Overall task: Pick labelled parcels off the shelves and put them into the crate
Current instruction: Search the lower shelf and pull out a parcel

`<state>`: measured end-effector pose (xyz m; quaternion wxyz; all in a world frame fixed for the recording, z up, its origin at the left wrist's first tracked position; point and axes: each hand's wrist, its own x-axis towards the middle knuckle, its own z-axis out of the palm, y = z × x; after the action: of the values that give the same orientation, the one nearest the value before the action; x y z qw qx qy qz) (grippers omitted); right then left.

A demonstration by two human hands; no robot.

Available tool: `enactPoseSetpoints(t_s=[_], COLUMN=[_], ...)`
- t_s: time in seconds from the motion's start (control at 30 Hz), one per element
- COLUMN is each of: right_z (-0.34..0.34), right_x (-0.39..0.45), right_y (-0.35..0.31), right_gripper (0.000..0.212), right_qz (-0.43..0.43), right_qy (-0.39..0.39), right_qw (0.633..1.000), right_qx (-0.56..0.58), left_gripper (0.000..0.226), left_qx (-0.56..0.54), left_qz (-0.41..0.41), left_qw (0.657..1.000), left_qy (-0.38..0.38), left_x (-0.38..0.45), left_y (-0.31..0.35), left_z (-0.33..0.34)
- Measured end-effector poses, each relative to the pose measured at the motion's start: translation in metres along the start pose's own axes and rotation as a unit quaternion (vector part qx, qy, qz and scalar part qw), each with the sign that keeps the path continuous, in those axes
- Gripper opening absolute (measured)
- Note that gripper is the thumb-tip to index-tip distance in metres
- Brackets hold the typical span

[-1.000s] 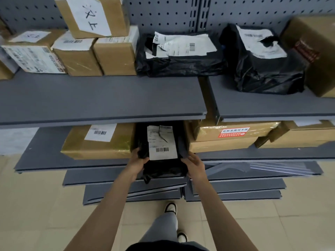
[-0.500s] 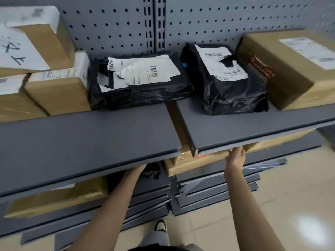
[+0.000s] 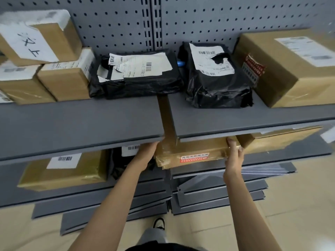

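Observation:
A flat brown box [image 3: 190, 153], wrapped in clear tape and bearing a red label, lies on the lower shelf under the gap between the two upper shelf boards. My left hand [image 3: 145, 157] holds its left end, with the fingertips hidden under the shelf edge. My right hand [image 3: 233, 156] grips its right end, thumb on top and fingers round the corner. A black bag parcel [image 3: 123, 160] with a barcode label sits just left of my left hand. No crate is in view.
The upper shelf [image 3: 81, 124] carries two black bag parcels [image 3: 137, 77] and brown boxes [image 3: 290, 69] on both sides. More brown boxes [image 3: 65, 171] sit on the lower shelf. Loose grey shelf boards [image 3: 217, 198] lie stacked on the tiled floor by my shoe.
My hands let go of the black bag parcel on the lower shelf and moved right onto the two ends of the taped brown box. My view rose and shifted right.

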<state>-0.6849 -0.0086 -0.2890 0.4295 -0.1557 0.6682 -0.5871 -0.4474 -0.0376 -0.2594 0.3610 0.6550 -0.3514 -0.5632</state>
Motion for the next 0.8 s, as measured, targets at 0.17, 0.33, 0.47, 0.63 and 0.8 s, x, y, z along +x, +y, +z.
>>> enactPoseSetpoints(t_s=[0.17,0.33,0.47,0.63,0.8], right_z=[-0.045,-0.110,-0.156,-0.192,-0.202], right_x=[-0.017,-0.031,-0.042,-0.064,-0.079], right_y=[-0.004,0.003,0.012,0.022,0.019], right_gripper=[0.046,0.041,0.040,0.040,0.037], right_qz=[0.005,-0.009,0.001,0.000,-0.026], right_qy=[-0.082,-0.172,-0.247,-0.300,-0.319], right_qw=[0.996,0.982,0.961,0.944,0.939], right_qx=[-0.018,-0.074,-0.128,-0.136,-0.128], left_gripper=[0.056,0.063,0.068,0.074,0.070], left_qx=[-0.070,-0.084,-0.068,-0.066,-0.110], left_qz=[0.059,0.067,0.056,0.044,0.017], left_qw=[0.996,0.993,0.993,0.993,0.989], left_qy=[0.014,0.054,0.073,0.084,0.095], left_x=[-0.050,-0.109,-0.155,-0.195,-0.214], left_y=[-0.024,-0.058,-0.095,-0.127,-0.143], left_z=[0.008,0.022,0.031,0.036,0.036])
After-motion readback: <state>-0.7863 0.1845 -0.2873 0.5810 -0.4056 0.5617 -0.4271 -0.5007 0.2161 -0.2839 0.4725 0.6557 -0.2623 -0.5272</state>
